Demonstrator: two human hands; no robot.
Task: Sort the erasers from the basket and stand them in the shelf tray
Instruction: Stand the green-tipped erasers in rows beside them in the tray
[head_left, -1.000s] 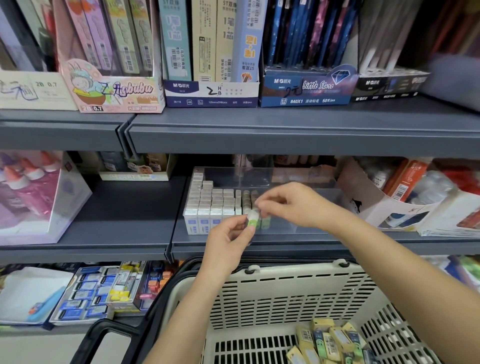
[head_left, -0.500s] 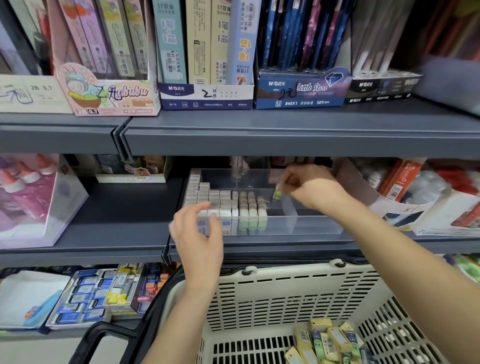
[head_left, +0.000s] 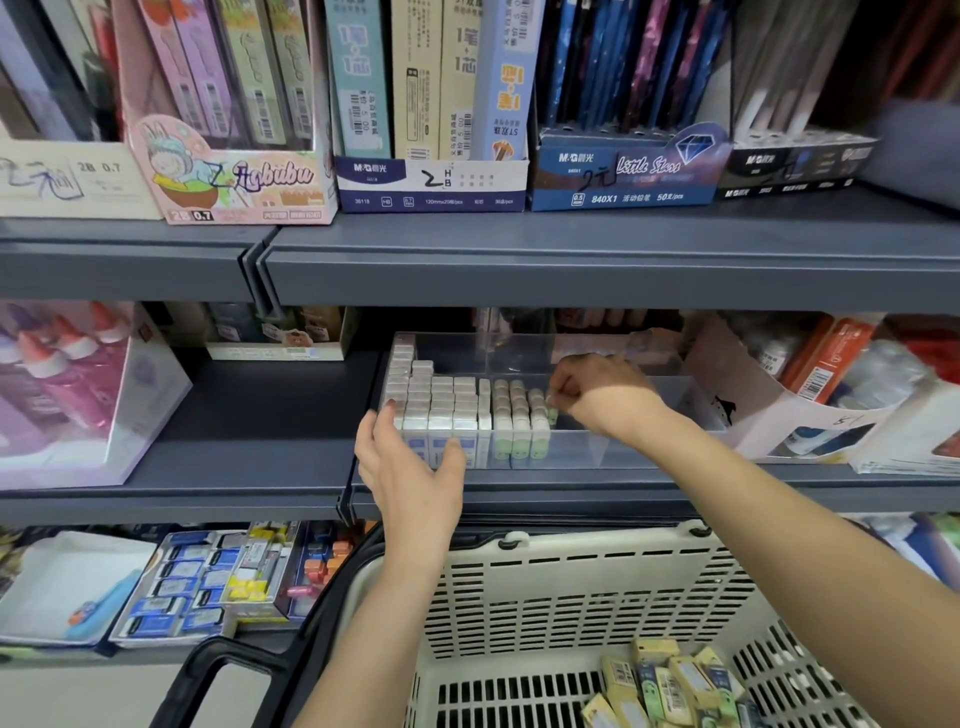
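On the middle shelf: clear rectangular plastic tray (head_left: 576, 453), its left part filled with upright white-sleeved erasers (head_left: 441, 405), with pale green-based erasers (head_left: 517, 415) in the next rows.

Right hand (head_left: 602, 397) is inside the tray, fingers curled, apparently pinching a small green eraser (head_left: 552, 414) by its top at the end of the green rows. Whether it already stands on the tray floor cannot be told.

Left hand (head_left: 410, 467): fingers straight and apart, resting against the tray's front-left wall, holding nothing.

Yellow-wrapped erasers (head_left: 670, 680) lie loose in the cream slotted plastic basket (head_left: 597, 543) below.

Judgement: these erasers are light, slightly yielding and slick on the paper sleeve. The base is narrow, so they probably tip easily. Best taken by a fingertip pinch near the top and set flush against a neighbour.
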